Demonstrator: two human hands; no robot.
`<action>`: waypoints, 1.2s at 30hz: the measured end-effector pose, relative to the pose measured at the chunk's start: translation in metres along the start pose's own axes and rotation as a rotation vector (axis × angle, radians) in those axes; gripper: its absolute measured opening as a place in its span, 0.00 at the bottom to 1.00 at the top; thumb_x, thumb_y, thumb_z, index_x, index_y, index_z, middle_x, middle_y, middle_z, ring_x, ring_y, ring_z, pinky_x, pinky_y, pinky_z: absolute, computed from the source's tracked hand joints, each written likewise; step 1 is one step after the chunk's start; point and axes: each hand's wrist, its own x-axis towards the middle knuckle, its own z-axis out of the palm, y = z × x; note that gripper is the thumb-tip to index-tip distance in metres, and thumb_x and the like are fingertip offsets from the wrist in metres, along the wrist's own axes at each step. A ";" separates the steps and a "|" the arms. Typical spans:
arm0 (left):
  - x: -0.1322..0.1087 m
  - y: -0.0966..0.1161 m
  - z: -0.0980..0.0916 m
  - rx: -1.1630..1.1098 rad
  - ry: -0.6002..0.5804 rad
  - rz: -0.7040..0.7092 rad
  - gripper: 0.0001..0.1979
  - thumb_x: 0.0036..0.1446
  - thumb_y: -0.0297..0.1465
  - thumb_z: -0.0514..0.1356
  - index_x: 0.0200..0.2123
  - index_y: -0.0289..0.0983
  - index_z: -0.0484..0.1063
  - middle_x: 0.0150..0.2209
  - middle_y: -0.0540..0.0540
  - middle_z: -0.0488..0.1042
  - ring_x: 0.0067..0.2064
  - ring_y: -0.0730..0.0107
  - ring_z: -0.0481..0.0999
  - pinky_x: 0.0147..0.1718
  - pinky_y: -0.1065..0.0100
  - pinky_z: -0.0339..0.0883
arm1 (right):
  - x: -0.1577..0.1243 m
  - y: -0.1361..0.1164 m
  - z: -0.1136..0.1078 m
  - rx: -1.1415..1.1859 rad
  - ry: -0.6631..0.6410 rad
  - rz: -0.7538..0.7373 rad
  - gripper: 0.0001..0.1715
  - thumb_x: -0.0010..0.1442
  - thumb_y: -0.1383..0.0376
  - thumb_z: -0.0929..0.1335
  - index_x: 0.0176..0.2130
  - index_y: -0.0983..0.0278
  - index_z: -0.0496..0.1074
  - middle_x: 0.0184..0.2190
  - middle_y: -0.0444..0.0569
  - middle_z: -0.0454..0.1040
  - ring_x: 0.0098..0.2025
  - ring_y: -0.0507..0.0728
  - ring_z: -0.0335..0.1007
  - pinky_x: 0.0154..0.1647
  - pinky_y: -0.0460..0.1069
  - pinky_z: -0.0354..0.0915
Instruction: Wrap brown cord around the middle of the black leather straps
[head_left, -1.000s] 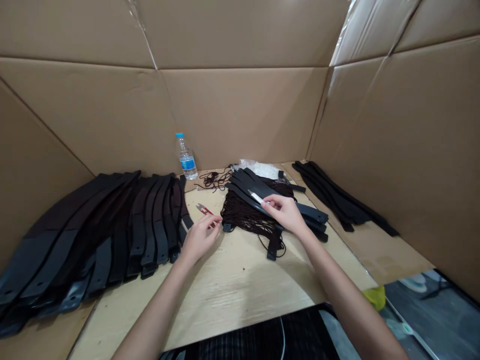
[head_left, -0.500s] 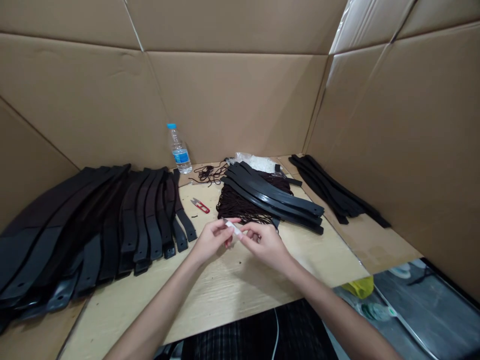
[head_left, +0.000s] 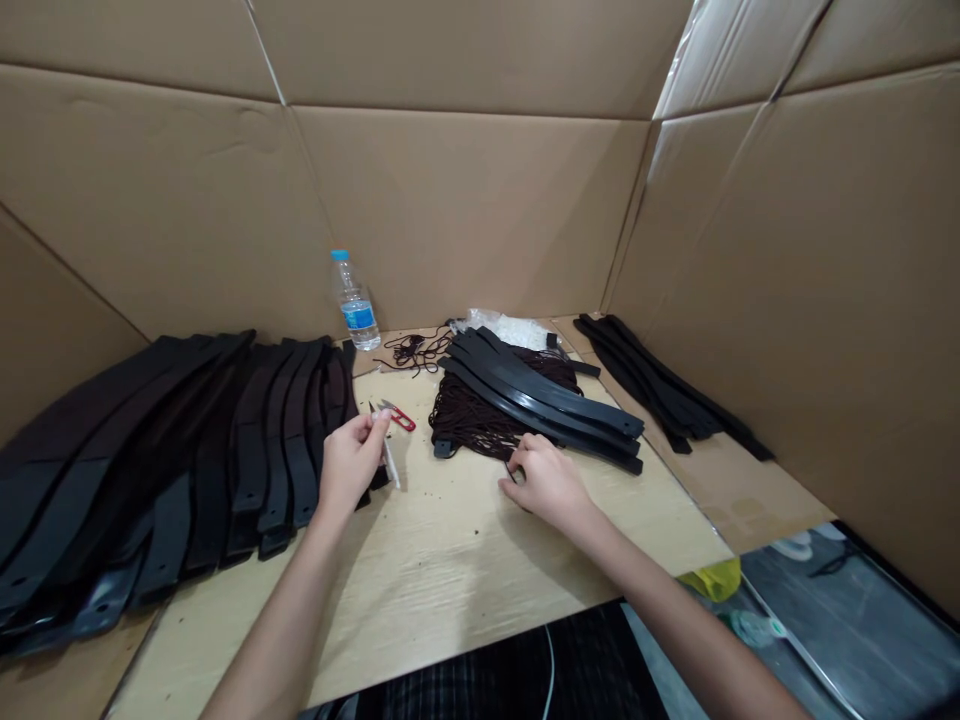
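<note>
My left hand [head_left: 352,460] is closed in a pinch round a slim white stick-like piece [head_left: 392,466], whose lower end points down over the table. Right behind those fingers lie the red-handled thread snips [head_left: 399,416]. My right hand [head_left: 546,480] is curled, its fingertips at the front edge of a bundle of dark brown cord [head_left: 480,425]; a strand seems to be between them, though the fingers partly hide it. Several glossy black curved strips [head_left: 551,395] rest on top of the cord. A small black end piece [head_left: 443,449] sits at the bundle's left corner.
A big pile of black curved strips [head_left: 172,450] covers the left side. More strips [head_left: 667,390] lie at the right by the cardboard wall [head_left: 810,300]. At the back stand a water bottle [head_left: 357,310], loose cord [head_left: 416,350] and a clear plastic bag [head_left: 510,328].
My hands have come apart. My left hand has moved left with the white piece, while my right hand has let go of it and moved slightly right to the cord bundle.
</note>
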 end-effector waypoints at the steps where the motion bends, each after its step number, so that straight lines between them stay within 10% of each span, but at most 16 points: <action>1: 0.000 -0.002 0.000 0.131 -0.036 -0.036 0.22 0.57 0.48 0.50 0.19 0.39 0.60 0.16 0.50 0.64 0.21 0.70 0.66 0.22 0.71 0.56 | 0.000 0.001 0.003 0.000 -0.005 -0.005 0.06 0.57 0.65 0.69 0.32 0.64 0.76 0.40 0.53 0.74 0.49 0.61 0.68 0.41 0.50 0.62; 9: -0.003 0.001 0.011 0.691 -0.189 -0.157 0.22 0.59 0.45 0.48 0.22 0.38 0.71 0.31 0.35 0.78 0.41 0.43 0.78 0.28 0.64 0.56 | 0.000 0.015 0.001 0.132 0.045 -0.054 0.08 0.58 0.72 0.65 0.29 0.64 0.72 0.37 0.50 0.73 0.43 0.56 0.69 0.43 0.48 0.63; 20: -0.008 0.010 0.019 0.941 -0.281 -0.140 0.25 0.60 0.42 0.45 0.37 0.36 0.79 0.40 0.33 0.80 0.46 0.42 0.79 0.35 0.60 0.66 | -0.003 0.042 -0.066 1.067 0.262 -0.066 0.24 0.55 0.45 0.69 0.31 0.62 0.63 0.28 0.45 0.73 0.22 0.48 0.61 0.16 0.43 0.56; 36: -0.012 0.018 0.019 0.968 -0.311 -0.136 0.27 0.62 0.44 0.45 0.39 0.33 0.79 0.41 0.31 0.79 0.46 0.41 0.78 0.34 0.60 0.65 | -0.057 0.059 -0.082 1.021 0.507 0.048 0.14 0.51 0.57 0.72 0.32 0.63 0.68 0.15 0.36 0.62 0.16 0.47 0.56 0.17 0.43 0.54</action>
